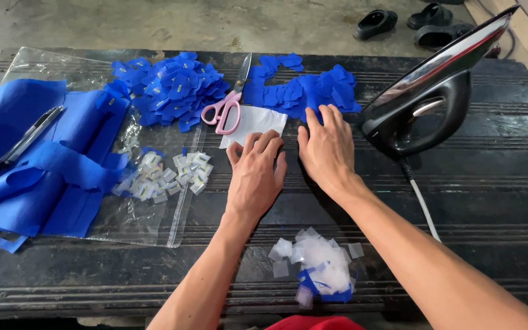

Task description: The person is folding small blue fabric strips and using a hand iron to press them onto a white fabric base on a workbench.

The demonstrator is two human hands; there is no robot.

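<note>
My left hand [255,174] lies flat, palm down, on the dark wooden table [490,201], its fingertips at the near edge of a white fabric square [253,123]. Right beside it my right hand [325,146] also rests flat, fingers spread, its fingertips touching a pile of blue fabric pieces [304,88]. Neither hand holds anything. Pink-handled scissors [227,107] lie just left of the white square. A black iron [429,91] stands upright to the right of my right hand.
A second heap of blue pieces [169,85] and small white labels [166,174] lie on a clear plastic bag [148,220]. Blue cloth [44,165] with a black pen [25,139] is at left. White scraps [319,263] sit near the front edge. Sandals [377,23] lie on the floor.
</note>
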